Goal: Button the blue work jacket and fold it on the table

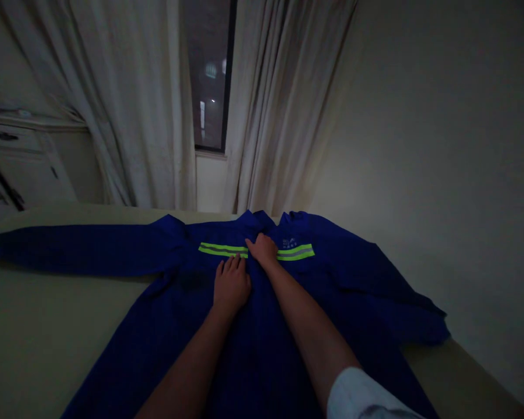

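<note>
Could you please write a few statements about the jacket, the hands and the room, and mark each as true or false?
1. The blue jacket lies spread out on a flat surface. True.
2. The left hand is lifted clear of the jacket. False: it rests flat on the cloth.
3. The right hand is at the front near the collar, between the yellow reflective stripes. True.
4. The curtains cover the window fully. False: a gap shows the dark pane.
5. The jacket's stripes are red. False: they are yellow-green.
</note>
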`<state>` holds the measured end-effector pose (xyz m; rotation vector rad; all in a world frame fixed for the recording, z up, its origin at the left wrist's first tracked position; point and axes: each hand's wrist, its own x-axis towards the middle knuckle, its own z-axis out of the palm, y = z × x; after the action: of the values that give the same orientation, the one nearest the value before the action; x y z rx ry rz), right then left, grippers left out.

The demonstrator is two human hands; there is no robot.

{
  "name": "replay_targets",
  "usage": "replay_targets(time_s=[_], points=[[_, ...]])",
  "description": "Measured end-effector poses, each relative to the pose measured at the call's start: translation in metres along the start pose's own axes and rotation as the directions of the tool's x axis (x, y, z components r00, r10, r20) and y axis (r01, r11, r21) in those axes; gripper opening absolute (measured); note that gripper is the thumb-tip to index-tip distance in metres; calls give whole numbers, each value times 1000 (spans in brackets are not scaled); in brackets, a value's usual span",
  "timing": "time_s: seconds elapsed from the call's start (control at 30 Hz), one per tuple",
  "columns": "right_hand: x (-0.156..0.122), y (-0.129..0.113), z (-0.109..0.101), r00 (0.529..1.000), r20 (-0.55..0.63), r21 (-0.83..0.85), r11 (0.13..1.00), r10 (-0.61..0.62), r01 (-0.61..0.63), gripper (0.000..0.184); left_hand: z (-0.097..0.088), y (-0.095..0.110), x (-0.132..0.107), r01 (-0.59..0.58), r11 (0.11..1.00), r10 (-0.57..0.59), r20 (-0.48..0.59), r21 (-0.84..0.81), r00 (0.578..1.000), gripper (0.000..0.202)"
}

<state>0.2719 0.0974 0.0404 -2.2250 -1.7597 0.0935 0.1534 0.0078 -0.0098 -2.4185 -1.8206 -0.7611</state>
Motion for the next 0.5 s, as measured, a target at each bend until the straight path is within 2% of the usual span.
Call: replay_targets(time_s=[0.17, 0.37, 0.5], points=[[16, 10, 11, 1000, 16, 35, 999, -1, 1, 41, 2, -1, 0, 0, 1000, 0, 3, -6, 1000, 52], [19, 23, 14, 1000, 10, 92, 996, -16, 15, 40, 2, -4, 0, -28, 998, 25, 56, 58, 998, 54], [18, 22, 14, 1000, -19, 133, 991, -6, 8, 38, 6, -8, -1, -53, 995, 49, 41, 83, 998, 53]])
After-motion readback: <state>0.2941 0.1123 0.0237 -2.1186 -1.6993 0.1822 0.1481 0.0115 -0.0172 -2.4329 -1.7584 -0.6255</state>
